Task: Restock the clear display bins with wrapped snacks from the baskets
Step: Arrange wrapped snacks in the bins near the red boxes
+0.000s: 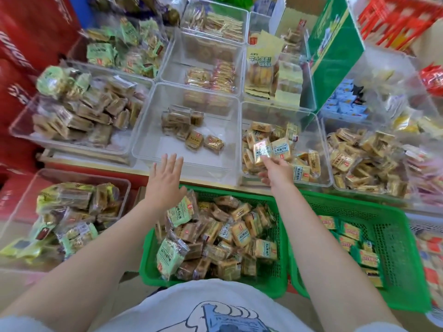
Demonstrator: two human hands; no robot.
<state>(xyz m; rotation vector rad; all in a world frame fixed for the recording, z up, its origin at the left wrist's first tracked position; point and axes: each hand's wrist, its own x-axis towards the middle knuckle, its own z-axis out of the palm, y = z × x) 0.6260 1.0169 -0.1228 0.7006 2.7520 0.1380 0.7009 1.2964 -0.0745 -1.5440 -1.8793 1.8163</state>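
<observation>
The right hand pinches a yellow wrapped snack over the matching clear bin's near edge, apparently to drop it, while the left hand hovers spread and empty above the green basket.

We take the middle clear bin as landmark. It holds a few wrapped snacks toward its back. The bin to its left and the bin to its right each hold a pile of snacks. Behind it stands another bin. Before it sits a basket heaped with snacks, with a second basket just right of the first. Our left hand hovers over the landmark's front rim; our right hand holds a packet over the right bin.
</observation>
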